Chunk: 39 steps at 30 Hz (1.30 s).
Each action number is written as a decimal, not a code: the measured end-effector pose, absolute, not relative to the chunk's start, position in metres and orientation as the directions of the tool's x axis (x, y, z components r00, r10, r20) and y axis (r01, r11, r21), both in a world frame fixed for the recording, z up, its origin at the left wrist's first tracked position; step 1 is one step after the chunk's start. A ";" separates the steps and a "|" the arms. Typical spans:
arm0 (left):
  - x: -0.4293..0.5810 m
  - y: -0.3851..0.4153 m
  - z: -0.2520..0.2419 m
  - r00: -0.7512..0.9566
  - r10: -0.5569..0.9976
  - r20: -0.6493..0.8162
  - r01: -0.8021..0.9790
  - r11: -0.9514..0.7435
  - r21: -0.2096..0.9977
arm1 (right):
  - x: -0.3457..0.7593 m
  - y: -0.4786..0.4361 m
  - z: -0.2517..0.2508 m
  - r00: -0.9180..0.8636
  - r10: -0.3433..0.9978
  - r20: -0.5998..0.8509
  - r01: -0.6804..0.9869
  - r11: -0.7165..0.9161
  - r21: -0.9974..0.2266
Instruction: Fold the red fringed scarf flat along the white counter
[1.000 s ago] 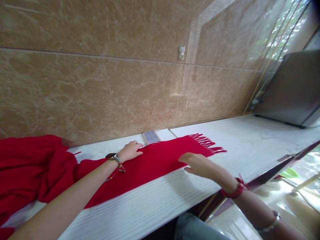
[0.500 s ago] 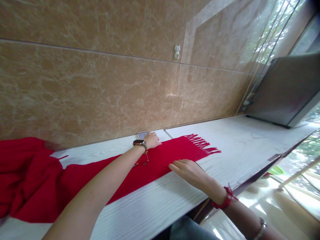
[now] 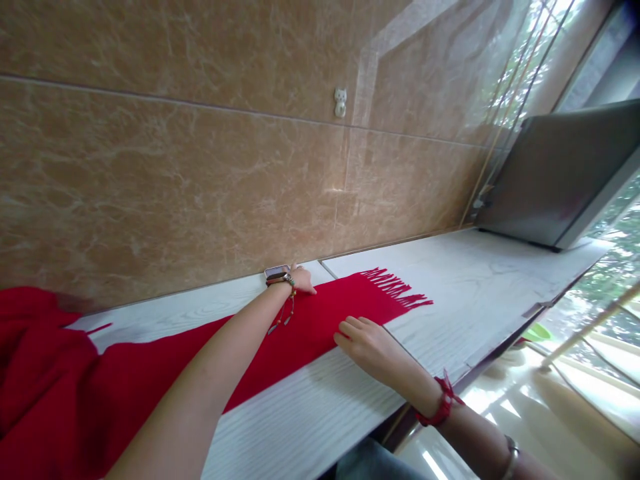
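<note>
In the head view, a long white counter (image 3: pixel 450 270) with a faint streaked grain runs from the lower left towards the upper right. A narrow seam crosses it near the wall, just beyond the far edge of the red scarf (image 3: pixel 340 303). The scarf lies along the counter, flat towards its fringed end, which points right, and heaped in loose folds at the left. The left hand (image 3: pixel 303 278) is at the scarf's far edge, beside a phone (image 3: pixel 271 271) lying near the foot of the wall; a dark watch (image 3: pixel 278 276) sits on that wrist. The right hand (image 3: pixel 367 345) is at the near edge, its fingers bent over the cloth, with a red bracelet (image 3: pixel 440 403) on the wrist. The two hands are well apart, with scarf between them; whether either one pinches the fabric, I cannot tell.

Behind the counter rises a wall (image 3: pixel 175 200) of glossy brown marbled tile, split by a pale horizontal joint and catching reflected light towards the right. A small white cat-shaped fitting (image 3: pixel 340 103) is fixed just above the joint. At the counter's far end stands a grey box-shaped appliance (image 3: pixel 560 177). Beyond the front edge, at the right, are a shiny pale floor (image 3: pixel 480 440), a green basin (image 3: pixel 537 333) and bright daylight with foliage.
</note>
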State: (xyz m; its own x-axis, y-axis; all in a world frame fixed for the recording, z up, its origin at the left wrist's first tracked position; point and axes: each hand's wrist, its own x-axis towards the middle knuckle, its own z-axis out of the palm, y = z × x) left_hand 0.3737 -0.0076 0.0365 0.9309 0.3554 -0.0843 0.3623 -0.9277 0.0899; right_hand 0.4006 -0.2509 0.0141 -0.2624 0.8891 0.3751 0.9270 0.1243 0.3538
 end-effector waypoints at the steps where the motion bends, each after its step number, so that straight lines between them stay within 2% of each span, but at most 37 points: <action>1: 0.374 -0.007 0.037 0.927 0.359 -0.107 0.369 -0.924 0.102 | 0.400 -0.251 0.014 -0.259 0.888 0.381 0.926 0.116 0.359; 8: 0.372 -0.004 0.050 0.884 0.390 -0.257 0.443 -0.875 0.195 | 0.394 -0.248 0.008 -0.258 0.875 0.410 0.915 0.084 0.396; 14: 0.357 0.015 0.061 0.893 0.356 -0.274 0.439 -0.821 0.365 | 0.394 -0.248 0.006 -0.253 0.845 0.472 0.929 0.076 0.362; 20: 0.326 0.018 0.077 0.898 0.365 -0.246 0.438 -0.692 0.574 | 0.387 -0.256 0.017 -0.267 0.819 0.508 0.932 0.085 0.354; 25: 0.294 -0.001 0.107 0.902 0.374 -0.216 0.410 -0.581 0.703 | 0.372 -0.267 0.037 -0.204 0.741 0.640 0.975 0.095 0.200; 29: 0.273 -0.021 0.148 0.885 0.463 -0.043 0.299 -0.496 0.815 | 0.357 -0.271 0.058 -0.141 0.658 0.740 0.984 0.178 0.029; 32: 0.274 -0.035 0.177 0.868 0.492 0.066 0.218 -0.498 0.839 | 0.354 -0.272 0.077 -0.082 0.592 0.802 0.963 0.255 -0.090; 35: 0.298 -0.047 0.191 0.871 0.475 0.129 0.156 -0.515 0.843 | 0.366 -0.276 0.091 -0.036 0.531 0.847 0.952 0.276 -0.132; 37: 0.322 -0.053 0.190 0.871 0.472 0.138 0.171 -0.554 0.815 | 0.383 -0.281 0.095 -0.023 0.545 0.838 0.966 0.228 -0.121; 39: 0.348 -0.056 0.179 0.868 0.482 0.117 0.246 -0.623 0.743 | 0.403 -0.287 0.093 -0.006 0.626 0.780 0.986 0.135 -0.100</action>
